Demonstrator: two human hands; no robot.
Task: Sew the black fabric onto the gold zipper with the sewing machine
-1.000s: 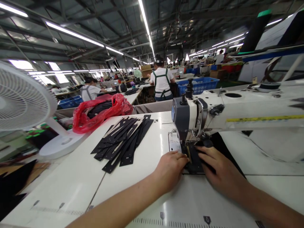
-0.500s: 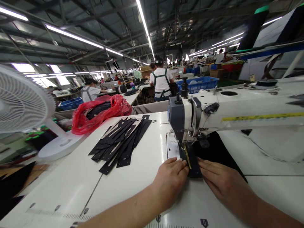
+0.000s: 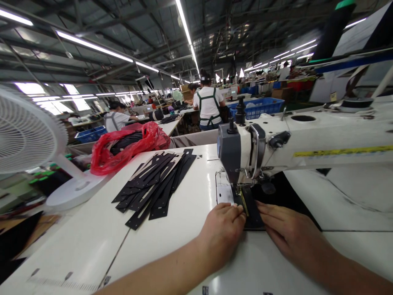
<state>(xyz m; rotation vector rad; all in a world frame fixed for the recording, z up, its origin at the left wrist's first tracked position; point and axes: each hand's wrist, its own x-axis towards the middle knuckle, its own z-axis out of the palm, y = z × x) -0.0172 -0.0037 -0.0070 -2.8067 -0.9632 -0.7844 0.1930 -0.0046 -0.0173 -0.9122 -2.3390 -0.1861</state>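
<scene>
Under the needle area of a white sewing machine (image 3: 239, 151) lies a black strip (image 3: 254, 217) with a line of gold zipper teeth (image 3: 245, 203) along it. My left hand (image 3: 225, 227) is closed at the strip's left edge, its bent fingers pressed together beside the zipper; the thumb is hidden. My right hand (image 3: 288, 229) rests with fingers stretched out flat at the strip's right side, on a larger black fabric piece (image 3: 294, 200) that extends under the machine arm. The presser foot is partly hidden by the machine head.
A loose pile of black slotted strips (image 3: 159, 180) lies left on the white table (image 3: 166, 250). Behind it is a red plastic bag (image 3: 129, 145) with dark material. A white fan (image 3: 30, 131) stands far left. Co-workers and a blue crate (image 3: 258, 107) are beyond.
The view has shifted slightly. The strip and zipper have slid a little farther under the machine head, with both hands staying beside them.
</scene>
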